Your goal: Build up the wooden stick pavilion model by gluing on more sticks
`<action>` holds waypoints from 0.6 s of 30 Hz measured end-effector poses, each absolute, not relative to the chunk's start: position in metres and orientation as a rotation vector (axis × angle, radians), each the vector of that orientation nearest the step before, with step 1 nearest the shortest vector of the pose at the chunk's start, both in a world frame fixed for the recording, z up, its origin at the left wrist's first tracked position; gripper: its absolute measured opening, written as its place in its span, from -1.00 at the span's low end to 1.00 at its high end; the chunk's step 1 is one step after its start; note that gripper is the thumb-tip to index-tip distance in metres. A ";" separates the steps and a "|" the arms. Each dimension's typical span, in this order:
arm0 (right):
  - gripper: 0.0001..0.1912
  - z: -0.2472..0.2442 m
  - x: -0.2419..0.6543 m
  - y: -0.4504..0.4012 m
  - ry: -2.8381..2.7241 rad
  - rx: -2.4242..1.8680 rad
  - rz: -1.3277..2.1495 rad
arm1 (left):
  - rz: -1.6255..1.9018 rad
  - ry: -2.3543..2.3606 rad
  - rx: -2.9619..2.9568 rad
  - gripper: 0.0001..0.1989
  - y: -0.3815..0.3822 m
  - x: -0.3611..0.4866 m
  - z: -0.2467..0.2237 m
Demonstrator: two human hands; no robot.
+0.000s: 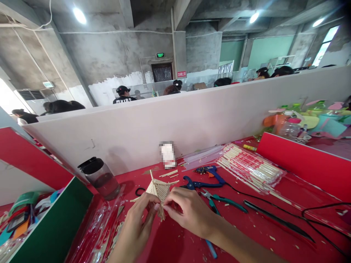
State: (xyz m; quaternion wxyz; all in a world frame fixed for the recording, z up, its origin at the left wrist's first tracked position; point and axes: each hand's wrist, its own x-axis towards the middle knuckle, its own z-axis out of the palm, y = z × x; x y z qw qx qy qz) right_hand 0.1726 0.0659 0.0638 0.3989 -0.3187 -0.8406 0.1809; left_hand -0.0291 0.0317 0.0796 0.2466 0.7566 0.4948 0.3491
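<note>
A small model made of pale wooden sticks (pixel 160 187), shaped like a peaked roof with stick ends poking out, is between my two hands over the red table. My left hand (pixel 139 221) grips its near left side, thumb and forefinger pinched together. From the other side my right hand (pixel 189 209) pinches the near edge, with its fingertips close to the left ones. The fingers hide whatever small piece may lie between them. Just beyond my right hand rest a blue-handled cutter (pixel 201 183) and a glue gun (pixel 211 172). Green-handled pliers (pixel 227 199) lie beside its wrist.
A bottle with a black lid (pixel 102 180) stands at left. Bagged sticks (pixel 248 166) lie at right, near a black rod-like tool (pixel 278 219) and a cable. Plastic wrappers (pixel 95 223) cover the left side. A white partition (pixel 137 135) closes the back; people are beyond it.
</note>
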 end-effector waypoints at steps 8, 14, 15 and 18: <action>-0.93 0.048 0.170 0.065 -2.154 -0.852 0.442 | 0.972 1.442 2.095 -0.84 0.041 -0.038 0.064; -0.91 0.040 0.168 0.066 -2.150 -0.890 0.441 | 0.945 1.479 2.064 -0.86 0.045 -0.037 0.057; -0.90 0.039 0.168 0.066 -2.156 -0.894 0.442 | 0.946 1.477 2.058 -0.86 0.045 -0.037 0.057; -0.90 0.037 0.166 0.066 -2.173 -0.901 0.445 | 0.946 1.472 2.049 -0.87 0.045 -0.037 0.056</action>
